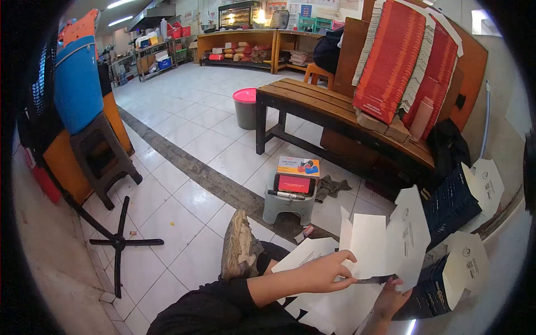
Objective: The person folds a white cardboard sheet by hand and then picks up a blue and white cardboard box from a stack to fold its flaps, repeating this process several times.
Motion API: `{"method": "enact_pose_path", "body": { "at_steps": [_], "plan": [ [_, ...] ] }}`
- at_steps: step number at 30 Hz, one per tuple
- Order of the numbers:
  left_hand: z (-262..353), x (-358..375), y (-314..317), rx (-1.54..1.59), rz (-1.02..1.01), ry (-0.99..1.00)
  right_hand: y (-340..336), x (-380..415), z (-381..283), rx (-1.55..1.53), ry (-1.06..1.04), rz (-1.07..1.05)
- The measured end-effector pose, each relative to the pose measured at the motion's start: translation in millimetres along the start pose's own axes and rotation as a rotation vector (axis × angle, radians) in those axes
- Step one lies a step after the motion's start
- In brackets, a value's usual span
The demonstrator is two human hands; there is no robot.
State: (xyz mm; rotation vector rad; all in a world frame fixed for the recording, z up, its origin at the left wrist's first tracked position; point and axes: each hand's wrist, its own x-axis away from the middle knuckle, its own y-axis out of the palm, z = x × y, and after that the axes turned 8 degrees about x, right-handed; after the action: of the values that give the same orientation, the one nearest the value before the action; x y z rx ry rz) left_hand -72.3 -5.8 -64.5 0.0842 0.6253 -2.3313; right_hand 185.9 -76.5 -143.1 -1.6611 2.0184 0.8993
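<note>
A partly folded white cardboard box point(363, 240) stands in front of me, its flaps raised and small dark print on the right panel. My left hand point(329, 272) pinches its lower near edge, thumb and fingers close together. At the lower right corner, my right hand point(391, 298) grips the same box, its fingers partly hidden by the cardboard. Under my left forearm lies another flat white cardboard sheet point(307, 252) across my lap. To the right are two stacks of dark-sided folded cartons, one farther back point(453, 206) and one nearer point(427, 293).
A small grey stool point(287, 207) bears a phone point(294, 184), a marker point(286, 194) and a printed box point(298, 166). Behind it, a wooden bench point(312, 99) carries tall stacks of red cartons point(391, 61). A lidded bin point(244, 109) and a black stand base point(119, 241) are on the tiled floor.
</note>
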Motion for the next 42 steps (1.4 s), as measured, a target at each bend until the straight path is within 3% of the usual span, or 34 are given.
{"method": "enact_pose_path", "body": {
  "at_steps": [2, 3, 5, 8, 12, 15, 17, 19, 21, 22, 23, 25, 27, 29, 31, 33, 34, 36, 42],
  "plan": [
    [-7.1, 0.6, 2.4, -0.091, 0.012, 0.141, 26.0, -22.7, -15.7, 0.339, 0.098, 0.281],
    [-10.5, 1.5, 3.0, -0.09, 0.007, 0.139, 19.3, -22.6, -12.8, 0.34, 0.101, 0.285],
    [-18.6, 2.0, 2.3, -0.244, 0.027, 0.19, 0.3, -27.6, -2.6, 0.065, 0.305, 0.382],
    [-28.0, 1.9, 2.5, -0.24, -0.055, 0.325, 6.1, -31.6, -9.7, 0.156, 0.338, 0.328],
    [-35.5, 9.6, -2.3, -0.326, -0.112, 0.328, 18.4, -46.3, -22.8, 0.332, 0.388, 0.222],
    [-50.7, 10.7, -11.4, -0.553, 0.014, 0.429, 24.6, -52.2, -39.2, 0.467, 0.44, 0.148],
    [-50.0, 6.6, -24.0, -0.632, 0.048, 0.561, 25.6, -53.0, -46.7, 0.487, 0.42, 0.071],
    [-35.3, 3.4, -29.7, -0.739, 0.041, 0.563, 41.6, -48.1, -40.4, 0.376, 0.218, 0.094],
    [4.2, 5.2, -29.2, -0.421, 0.27, 0.291, 60.2, -44.3, -49.3, 0.398, 0.263, 0.155],
    [0.3, 11.4, -19.9, -0.013, 0.32, 0.343, 67.1, -50.9, -53.6, 0.651, -0.068, -0.139],
    [-0.4, 14.0, -14.9, -0.013, 0.321, 0.342, 73.5, -56.2, -58.6, 0.885, -0.407, -0.439],
    [12.5, 16.3, -9.1, 1.157, 0.313, 0.222, 84.7, -61.4, -73.0, 0.927, -0.464, -0.496],
    [23.3, 10.8, -14.2, 1.244, 0.344, 0.221, 99.6, -55.6, -73.4, 0.973, -0.52, -0.549],
    [15.5, 6.0, -12.2, 1.176, 0.309, 0.191, 120.7, -41.3, -65.5, -0.045, 0.112, 0.042],
    [11.5, 5.5, -7.5, 1.108, 0.282, 0.105, 124.0, -50.3, -70.3, 0.007, 0.134, 0.205],
    [7.0, 3.3, 3.7, 1.069, 0.397, 0.02, 114.3, -60.3, -77.2, 0.802, -0.016, -0.185],
    [2.0, 5.1, 5.6, 1.059, 0.408, 0.066, 108.3, -62.9, -78.3, 0.836, 0.016, -0.144],
    [-4.6, 7.6, 5.6, 1.154, 0.399, 0.09, 96.3, -65.0, -75.2, 0.755, -0.116, -0.455],
    [2.2, -0.2, 33.5, 1.235, 0.308, 0.088, 107.6, -39.6, -48.9, 0.718, -0.06, -0.054]
  ]
}}
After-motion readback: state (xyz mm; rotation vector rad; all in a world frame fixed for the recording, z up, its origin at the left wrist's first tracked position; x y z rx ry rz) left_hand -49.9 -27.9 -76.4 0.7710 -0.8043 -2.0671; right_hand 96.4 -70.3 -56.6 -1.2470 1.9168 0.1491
